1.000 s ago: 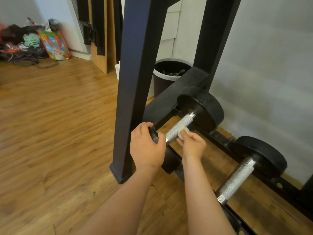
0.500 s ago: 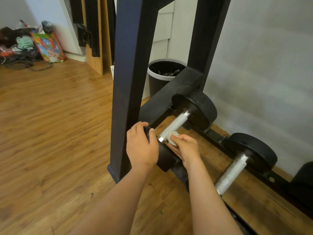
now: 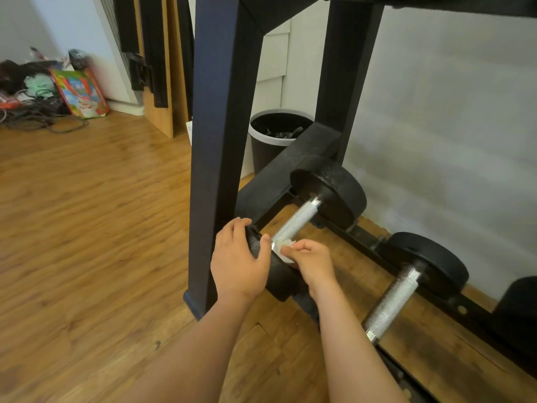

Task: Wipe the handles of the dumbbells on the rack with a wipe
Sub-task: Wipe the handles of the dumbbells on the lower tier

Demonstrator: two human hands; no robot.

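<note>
– So where's the wipe sitting?
– Bunched white against the near end of the knurled handle, right where it meets the near plate. That dumbbell lies across the left end of the rack, on its bottom tier beside the front upright.
– And who's holding what?
– The right hand pinches the wipe, fingers curled over it, knuckles up. The left hand curls its fingers over the near plate, thumb toward the handle; steadying it, I'd say.
– How should the stroke go?
– I'd wrap the wipe further round the bar and draw it toward the far end, turning the wrist so the underside gets cleaned too. The knurling will likely snag, so firm pressure, slow pull. Keep the left grip tight so nothing rolls.
– And the next one?
– The second dumbbell lies further right on the same tier, untouched
</note>
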